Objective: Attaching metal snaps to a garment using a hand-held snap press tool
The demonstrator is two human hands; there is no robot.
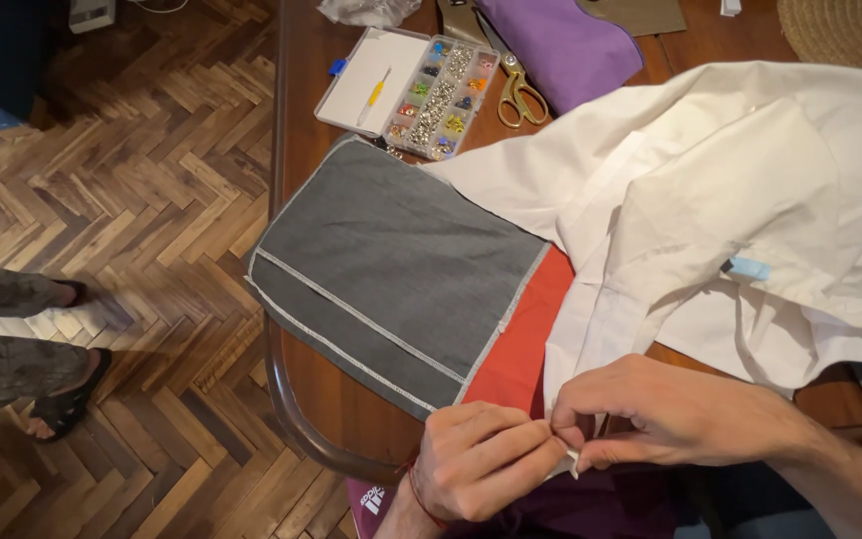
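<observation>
The white garment (710,210) runs long from the near table edge toward the far right; left hand (481,461) and right hand (650,414) pinch its near corner with closed fingertips

The hands (561,439) hide the white cloth's (710,220) pinched edge; the woven mat (835,30) runs off-frame.

Two hands (491,459), one scissors (519,92)

Both hands (571,439) pinch the white garment's (710,220) edge; grey cloth (391,269) beside.
</observation>
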